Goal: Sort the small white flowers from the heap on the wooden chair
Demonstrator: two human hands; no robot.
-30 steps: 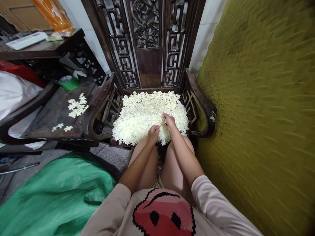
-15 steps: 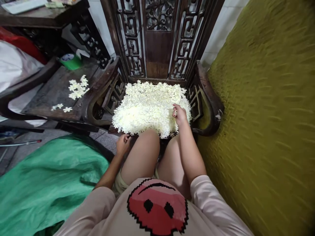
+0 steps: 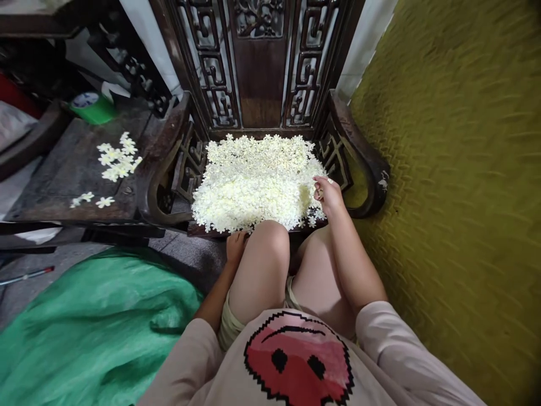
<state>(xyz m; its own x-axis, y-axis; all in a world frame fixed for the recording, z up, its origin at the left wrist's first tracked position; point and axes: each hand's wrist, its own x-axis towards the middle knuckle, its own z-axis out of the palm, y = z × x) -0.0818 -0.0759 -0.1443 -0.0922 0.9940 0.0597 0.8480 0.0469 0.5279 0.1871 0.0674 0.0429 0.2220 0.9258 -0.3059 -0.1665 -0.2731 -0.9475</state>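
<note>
A thick heap of small white flowers [image 3: 249, 192] covers the seat of a dark carved wooden chair [image 3: 258, 79]. Above the right side of the heap is my right hand [image 3: 332, 196], its fingers curled in a pinch. Whatever lies between those fingertips, if anything, is too small to make out. My left hand [image 3: 235, 246] is low at the chair's front edge, next to my left knee. Its fingers bend inward and are partly hidden by the knee, so what they hold, if anything, does not show.
On the left, a second wooden chair [image 3: 54, 186] carries a few loose flowers [image 3: 118, 160] and a green roll of tape [image 3: 93, 108]. A green sheet [image 3: 105, 321] spreads over the floor at lower left. A mustard-yellow textured surface [image 3: 456, 169] rises close on the right.
The head view has shifted. My right hand has moved right across the heap, toward the chair's right arm. My left hand now sits closer against my left knee.
</note>
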